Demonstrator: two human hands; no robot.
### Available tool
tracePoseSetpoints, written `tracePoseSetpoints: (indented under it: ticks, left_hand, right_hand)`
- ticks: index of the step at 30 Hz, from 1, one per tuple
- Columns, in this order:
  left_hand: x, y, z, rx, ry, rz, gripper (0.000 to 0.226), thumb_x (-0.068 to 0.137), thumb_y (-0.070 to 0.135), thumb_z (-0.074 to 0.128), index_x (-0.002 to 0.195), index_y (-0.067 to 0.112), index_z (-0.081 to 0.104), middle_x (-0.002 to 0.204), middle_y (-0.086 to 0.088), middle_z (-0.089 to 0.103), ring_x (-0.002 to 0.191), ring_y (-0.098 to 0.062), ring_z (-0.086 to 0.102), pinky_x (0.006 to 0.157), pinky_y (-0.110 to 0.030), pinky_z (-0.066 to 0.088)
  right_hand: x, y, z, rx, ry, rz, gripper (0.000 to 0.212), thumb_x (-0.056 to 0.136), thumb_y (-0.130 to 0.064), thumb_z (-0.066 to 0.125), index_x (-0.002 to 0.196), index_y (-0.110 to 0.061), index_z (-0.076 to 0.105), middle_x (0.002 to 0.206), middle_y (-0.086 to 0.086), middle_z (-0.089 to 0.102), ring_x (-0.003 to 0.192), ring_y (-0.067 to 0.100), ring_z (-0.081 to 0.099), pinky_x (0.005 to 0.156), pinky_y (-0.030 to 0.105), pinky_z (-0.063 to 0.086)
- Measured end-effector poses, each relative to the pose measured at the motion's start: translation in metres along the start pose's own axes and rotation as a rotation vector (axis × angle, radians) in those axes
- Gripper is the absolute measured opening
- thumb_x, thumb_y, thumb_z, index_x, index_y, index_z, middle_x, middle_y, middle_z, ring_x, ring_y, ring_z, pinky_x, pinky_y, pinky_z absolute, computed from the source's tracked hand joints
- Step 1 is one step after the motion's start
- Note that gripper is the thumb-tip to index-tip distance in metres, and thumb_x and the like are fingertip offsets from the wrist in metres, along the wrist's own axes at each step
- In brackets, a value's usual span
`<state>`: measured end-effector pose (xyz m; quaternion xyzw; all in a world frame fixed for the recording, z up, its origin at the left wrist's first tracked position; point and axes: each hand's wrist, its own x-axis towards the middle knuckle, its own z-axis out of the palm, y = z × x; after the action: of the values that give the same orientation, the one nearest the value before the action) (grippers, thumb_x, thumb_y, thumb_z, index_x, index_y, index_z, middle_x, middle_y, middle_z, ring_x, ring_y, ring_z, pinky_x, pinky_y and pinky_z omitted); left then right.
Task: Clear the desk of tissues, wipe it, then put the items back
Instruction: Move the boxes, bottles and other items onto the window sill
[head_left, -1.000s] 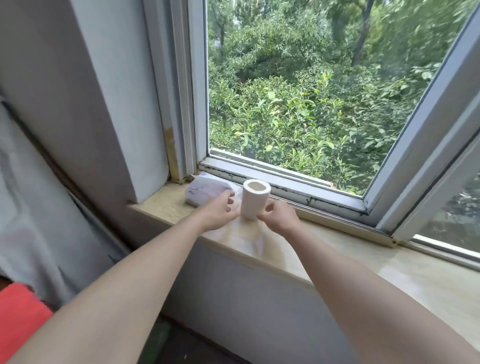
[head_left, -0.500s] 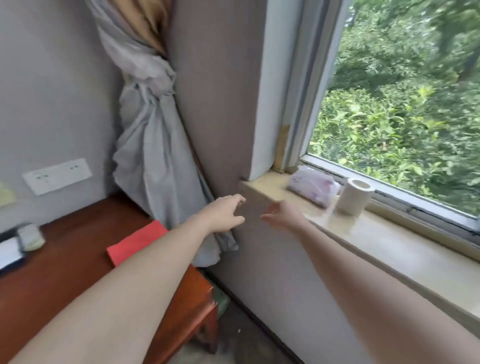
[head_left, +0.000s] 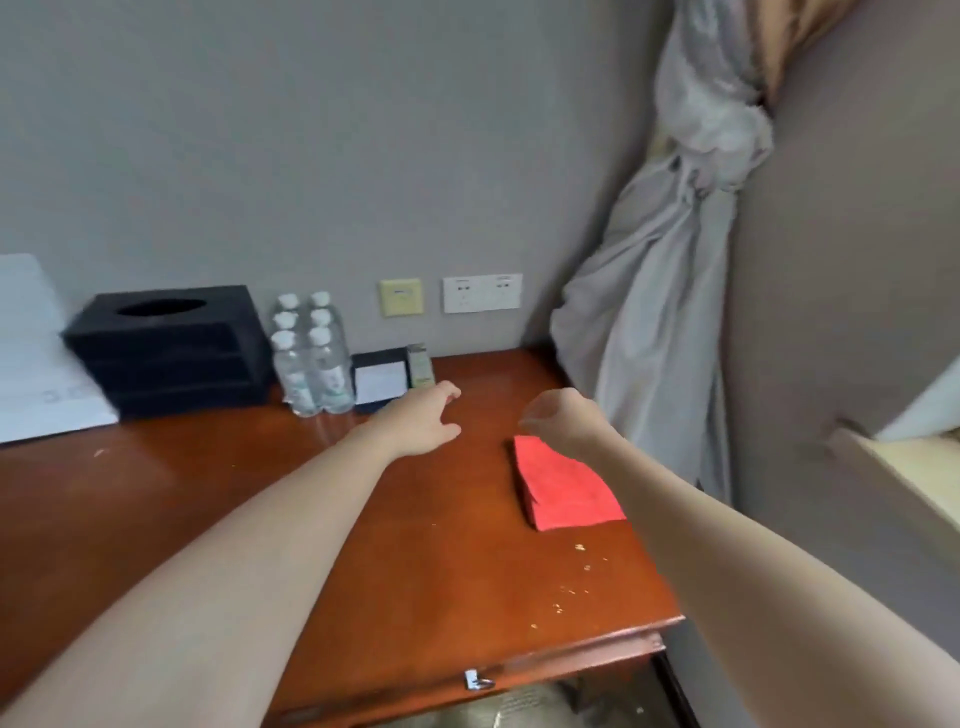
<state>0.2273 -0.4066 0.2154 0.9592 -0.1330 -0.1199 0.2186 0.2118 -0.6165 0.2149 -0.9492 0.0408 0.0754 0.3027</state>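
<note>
Far left, back of the reddish-brown wooden desk (head_left: 156, 483): black rectangular tissue-box holder (head_left: 166, 348), with clear plastic water bottles (head_left: 311, 358) just beside it. No loose tissues showing on the desk.

Left hand (head_left: 421, 415) hovers mid-desk, fingers relaxed and spread, empty. Right hand (head_left: 561, 421) hangs over the far edge of the folded red cloth (head_left: 563, 488), fingers loosely curled with nothing in them. Can't tell if it's touching the cloth.

Yellowish crumbs (head_left: 571, 569) lie near the front right corner.

My read: clearing looks done, wipe step is starting. Next: right hand drops, grips the cloth and sweeps towards the crumbs. The bottles and holder may need shifting.
</note>
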Motion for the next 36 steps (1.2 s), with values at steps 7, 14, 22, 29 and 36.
tracePoseSetpoints:
  ticks: [7,14,22,29,36]
  left_hand:
    - [0.024,-0.084,-0.014,-0.040,0.017,-0.178,0.057,0.097,0.026,0.057,0.149,0.019,0.035,0.150,-0.002,0.043,0.131,-0.020,0.047,0.108,-0.035,0.040]
    - [0.111,-0.130,-0.014,-0.095,-0.048,-0.235,0.058,0.096,0.027,0.058,0.149,0.019,0.034,0.149,-0.003,0.043,0.131,-0.022,0.048,0.107,-0.039,0.041]
    - [0.223,-0.170,0.009,-0.114,-0.141,-0.294,0.064,0.095,0.030,0.060,0.151,0.016,0.030,0.145,-0.008,0.043,0.122,-0.025,0.053,0.102,-0.040,0.046]
    - [0.287,-0.195,0.037,0.009,-0.187,-0.372,0.082,0.086,0.048,0.069,0.149,0.010,0.033,0.148,-0.013,0.031,0.136,-0.033,0.027,0.109,-0.040,0.031]
    - [0.305,-0.200,0.058,0.011,-0.057,-0.315,0.079,0.078,0.056,0.072,0.144,0.021,0.046,0.149,-0.010,0.030,0.138,-0.031,0.020,0.114,-0.041,0.026]
  right_hand:
    - [0.077,-0.046,0.047,-0.020,-0.147,-0.052,0.019,0.087,-0.031,0.065,0.105,-0.026,0.068,0.111,0.001,0.068,0.105,0.024,0.062,0.092,0.033,0.051]
    - [0.179,-0.056,0.080,-0.010,-0.215,0.003,0.034,0.088,-0.032,0.066,0.120,-0.021,0.064,0.118,0.003,0.065,0.101,0.023,0.062,0.091,0.036,0.052]
    - [0.289,-0.047,0.114,-0.031,-0.304,0.111,0.038,0.087,-0.029,0.065,0.125,-0.022,0.059,0.125,0.004,0.062,0.108,0.025,0.061,0.095,0.037,0.050]
    - [0.355,-0.038,0.151,-0.051,-0.391,0.135,0.054,0.091,-0.024,0.062,0.141,-0.014,0.047,0.137,0.009,0.055,0.119,0.028,0.056,0.097,0.036,0.048]
    - [0.381,-0.035,0.180,0.081,-0.400,0.143,0.034,0.093,-0.025,0.058,0.125,-0.014,0.059,0.118,0.007,0.066,0.099,0.024,0.063,0.080,0.031,0.051]
